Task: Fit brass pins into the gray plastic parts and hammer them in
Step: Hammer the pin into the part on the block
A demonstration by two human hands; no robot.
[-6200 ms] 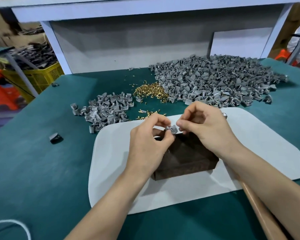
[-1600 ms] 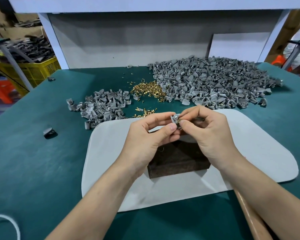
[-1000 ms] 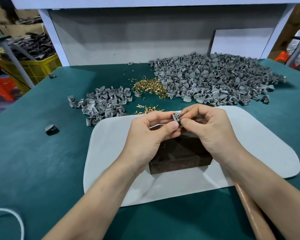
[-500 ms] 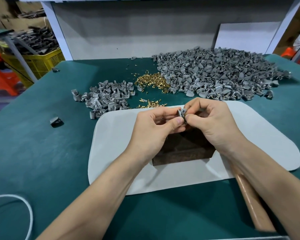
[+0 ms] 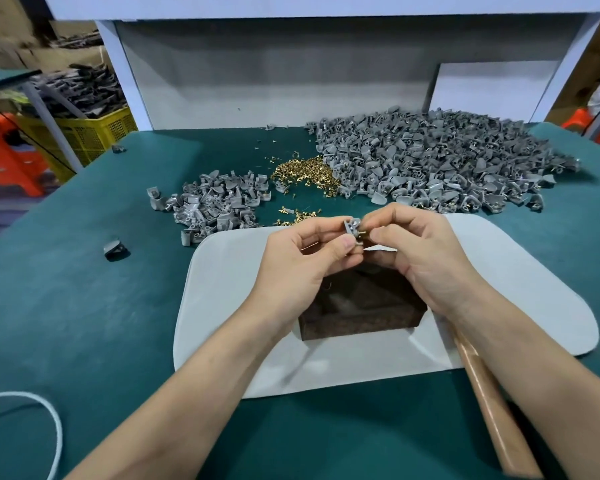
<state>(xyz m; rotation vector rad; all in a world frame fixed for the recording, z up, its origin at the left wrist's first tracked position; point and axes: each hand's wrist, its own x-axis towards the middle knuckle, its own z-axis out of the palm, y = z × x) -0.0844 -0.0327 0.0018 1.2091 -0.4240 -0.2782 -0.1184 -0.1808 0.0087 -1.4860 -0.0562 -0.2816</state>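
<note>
My left hand pinches a small gray plastic part between thumb and forefinger, held above the dark wooden block. My right hand pinches a brass pin against the part's right side. A loose heap of brass pins lies further back on the green table, with a smaller scatter of pins just beyond my hands. A large pile of gray parts lies at the back right and a smaller pile of gray parts at the left. The hammer's wooden handle lies under my right forearm.
The block sits on a white mat on the green table. A single dark part lies at the left. A white cord loops at the lower left. A yellow crate stands beyond the table's left edge.
Both hands stay together over the block, still working the pin at the gray part. The brass pin now shows at the part's right side. The view shifted slightly.
</note>
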